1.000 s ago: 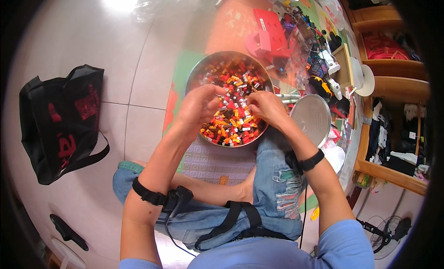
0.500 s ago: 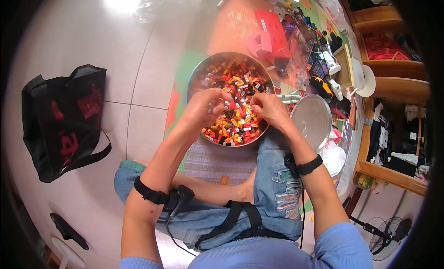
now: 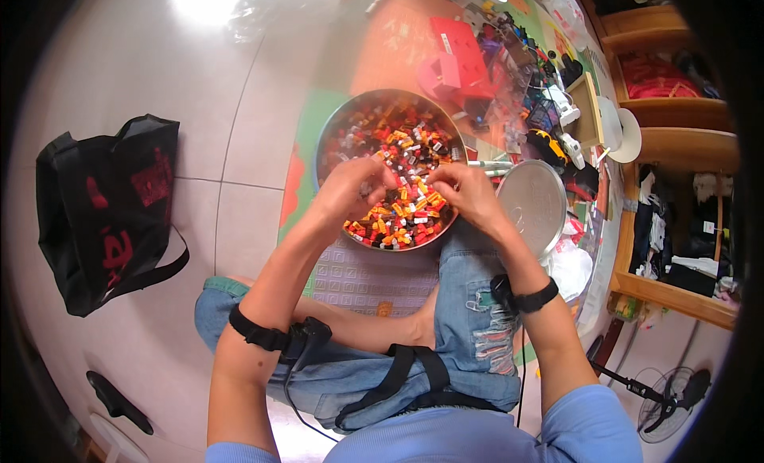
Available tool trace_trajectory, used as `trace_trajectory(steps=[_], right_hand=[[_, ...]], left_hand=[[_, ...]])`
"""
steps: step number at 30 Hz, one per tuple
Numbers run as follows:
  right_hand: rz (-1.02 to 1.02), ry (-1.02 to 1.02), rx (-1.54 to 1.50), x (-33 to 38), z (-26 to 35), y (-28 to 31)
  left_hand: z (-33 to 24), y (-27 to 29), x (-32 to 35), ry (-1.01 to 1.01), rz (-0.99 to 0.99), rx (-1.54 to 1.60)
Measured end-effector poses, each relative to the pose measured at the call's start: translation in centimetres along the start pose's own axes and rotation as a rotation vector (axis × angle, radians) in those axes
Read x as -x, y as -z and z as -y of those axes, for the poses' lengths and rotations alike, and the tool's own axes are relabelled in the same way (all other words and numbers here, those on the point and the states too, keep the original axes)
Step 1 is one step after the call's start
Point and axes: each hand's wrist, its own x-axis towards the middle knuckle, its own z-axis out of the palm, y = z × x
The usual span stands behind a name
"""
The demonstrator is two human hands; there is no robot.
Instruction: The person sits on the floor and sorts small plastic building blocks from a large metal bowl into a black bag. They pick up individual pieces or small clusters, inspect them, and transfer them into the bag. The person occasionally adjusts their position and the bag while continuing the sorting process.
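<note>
A round metal basin (image 3: 320,137) in front of me is filled with small plastic pieces (image 3: 406,216) in red, orange, yellow, black and white. Over its left side hangs my left hand (image 3: 354,188), its fingers curled in; whatever they hold, if anything, is hidden. Opposite it, my right hand (image 3: 471,194) reaches over the right rim with thumb and index finger pinched together. Any piece between those fingertips is too small to make out. A gap separates the two hands, with the colored pieces showing below.
A round translucent lid (image 3: 533,207) leans beside my right forearm. Beyond it lies clutter around a pink-red plastic case (image 3: 463,57). A black bag (image 3: 111,212) stands on the tiles at left. Wooden shelves (image 3: 676,141) line the right, with a fan (image 3: 672,403) below.
My right hand has shifted slightly away from my left, widening the gap between them. The left hand stays curled over the basin. The whole view has moved a little.
</note>
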Motion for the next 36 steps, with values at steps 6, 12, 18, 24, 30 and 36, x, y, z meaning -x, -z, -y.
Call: trace_trajectory(steps=[6,12,18,24,30,36], right_hand=[[0.071,0.119,0.267,0.5,-0.9,-1.4],[0.069,0.189,0.402,0.1,-1.2,-2.0],[0.058,0.077,0.291,0.2,-0.5,-1.1],[0.076,0.009,-0.233,-0.4,4.2,1.2],[0.016,0.074,-0.135,-1.0,2.4,0.9],[0.191,0.045,0.255,-0.4,0.2,-1.7]], left_hand=[[-0.3,0.1,0.3,-0.026,-0.006,0.022],[0.0,0.1,0.2,-0.053,0.004,0.009],[-0.3,-0.1,0.4,-0.016,-0.003,-0.003],[0.6,-0.1,-0.3,-0.010,0.024,-0.135],[-0.3,-0.3,0.4,0.035,-0.002,-0.133],[0.4,-0.1,-0.2,-0.042,-0.054,-0.092]])
